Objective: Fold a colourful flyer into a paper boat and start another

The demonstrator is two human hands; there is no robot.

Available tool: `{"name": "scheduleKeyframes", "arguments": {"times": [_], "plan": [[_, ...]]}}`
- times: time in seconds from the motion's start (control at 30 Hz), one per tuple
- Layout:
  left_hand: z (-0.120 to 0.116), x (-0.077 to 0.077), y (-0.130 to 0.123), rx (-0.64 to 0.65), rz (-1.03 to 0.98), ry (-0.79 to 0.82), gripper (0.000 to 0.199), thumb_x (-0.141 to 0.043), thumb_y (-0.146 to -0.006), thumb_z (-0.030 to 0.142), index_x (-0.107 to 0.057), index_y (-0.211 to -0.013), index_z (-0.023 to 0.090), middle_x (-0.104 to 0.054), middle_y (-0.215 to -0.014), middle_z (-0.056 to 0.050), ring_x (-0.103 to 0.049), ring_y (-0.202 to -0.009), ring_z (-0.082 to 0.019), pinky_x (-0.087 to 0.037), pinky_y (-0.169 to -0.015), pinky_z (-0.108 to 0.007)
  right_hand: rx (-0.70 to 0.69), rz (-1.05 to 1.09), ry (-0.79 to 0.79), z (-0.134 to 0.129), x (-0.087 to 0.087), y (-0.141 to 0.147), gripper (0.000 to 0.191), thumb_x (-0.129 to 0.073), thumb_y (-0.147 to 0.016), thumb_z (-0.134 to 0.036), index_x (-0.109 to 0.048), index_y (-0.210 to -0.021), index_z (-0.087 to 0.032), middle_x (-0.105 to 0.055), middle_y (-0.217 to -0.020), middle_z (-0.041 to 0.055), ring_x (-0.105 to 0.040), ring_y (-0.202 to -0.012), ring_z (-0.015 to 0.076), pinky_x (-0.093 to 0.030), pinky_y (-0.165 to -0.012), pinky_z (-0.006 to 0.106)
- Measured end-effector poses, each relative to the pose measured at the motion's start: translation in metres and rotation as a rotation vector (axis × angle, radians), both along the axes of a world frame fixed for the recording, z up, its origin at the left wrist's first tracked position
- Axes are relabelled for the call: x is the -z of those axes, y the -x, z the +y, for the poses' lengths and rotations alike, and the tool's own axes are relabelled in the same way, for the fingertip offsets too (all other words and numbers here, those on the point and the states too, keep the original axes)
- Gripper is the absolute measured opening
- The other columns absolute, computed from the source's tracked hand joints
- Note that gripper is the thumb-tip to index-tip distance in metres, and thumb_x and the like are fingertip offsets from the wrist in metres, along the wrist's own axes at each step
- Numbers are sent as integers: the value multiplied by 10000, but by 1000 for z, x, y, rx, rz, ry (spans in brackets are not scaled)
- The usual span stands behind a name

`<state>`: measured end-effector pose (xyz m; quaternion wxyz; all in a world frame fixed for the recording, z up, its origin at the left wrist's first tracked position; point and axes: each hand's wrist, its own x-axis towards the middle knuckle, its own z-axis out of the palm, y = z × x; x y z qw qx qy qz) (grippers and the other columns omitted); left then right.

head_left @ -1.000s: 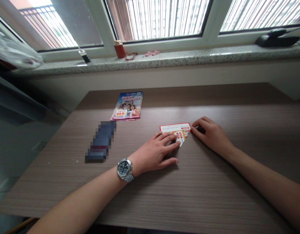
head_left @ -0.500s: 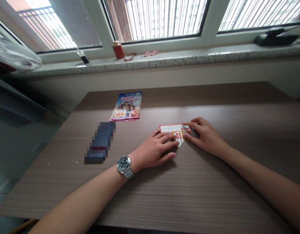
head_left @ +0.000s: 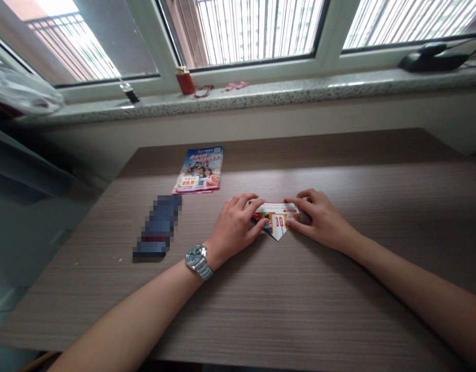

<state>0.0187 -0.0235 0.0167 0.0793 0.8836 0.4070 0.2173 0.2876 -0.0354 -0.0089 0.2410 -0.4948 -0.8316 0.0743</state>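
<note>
A folded paper flyer (head_left: 278, 222), white with a red edge and orange patches, lies on the table with a pointed corner toward me. My left hand (head_left: 240, 221), a metal watch on its wrist, grips the flyer's left end between thumb and fingers. At the opposite end, my right hand (head_left: 317, 214) has its index finger on the top edge and its thumb on the printed face. Fingertips cover both ends of the paper.
A stack of printed flyers (head_left: 199, 170) lies further back on the wooden table (head_left: 331, 305). Left of my hands is a dark, pixelated flat object (head_left: 157, 227). A red lighter-like item (head_left: 185, 81) and a black device (head_left: 433, 59) rest on the stone windowsill (head_left: 300, 93).
My left hand has drawn back from lying flat over the paper and now pinches its left end. The flyer's point shows more fully and sits slightly nearer me. My right hand stays at its end.
</note>
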Motion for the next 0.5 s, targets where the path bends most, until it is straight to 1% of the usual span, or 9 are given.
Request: {"name": "scheduleKeyframes", "arguments": {"times": [0.07, 0.13, 0.27, 0.4, 0.5], "plan": [[1, 3, 0, -42, 20, -7, 510, -626, -943, 424, -536, -1390, 196, -537, -1399, -129, -496, -1282, -297, -424, -1099, -487, -7, -1, -1, 0, 0, 1, 464, -646, -907, -453, -625, -1325, -252, -568, -1168, 137, -575, -1007, 311, -513, -889, 501], [2, 5, 0, -53, 44, -4, 538, -634, -930, 447, -533, -1392, 191, -519, -1408, -138, -482, -1297, -309, -421, -1102, -496, -9, 2, -6, 0, 0, 1, 467, -647, -905, -456, -621, -1330, -265, -569, -1173, 134, -575, -1007, 312, -512, -888, 502], [2, 8, 1, -51, 60, 10, 496, -636, -928, 453, -564, -1349, 201, -518, -1397, -133, -477, -1298, -306, -425, -1100, -492, -10, 4, -15, 0, 0, 1, 468, -647, -908, -450, -619, -1336, -263, -571, -1175, 137, -572, -998, 310, -511, -889, 513], [2, 5, 0, -48, 35, 19, 454, -670, -913, 423, -571, -1309, 223, -527, -1383, -116, -485, -1293, -295, -429, -1096, -480, -7, 10, -13, -1, 0, 2, 458, -654, -907, -446, -618, -1333, -284, -563, -1173, 132, -570, -996, 309, -517, -881, 516], [2, 4, -1, -40, 23, 22, 431, -677, -912, 404, -561, -1286, 222, -534, -1376, -111, -488, -1295, -290, -430, -1094, -471, -6, 6, -8, -1, -1, 3, 451, -649, -911, -442, -619, -1327, -271, -556, -1174, 134, -565, -991, 308, -516, -886, 517]]}}
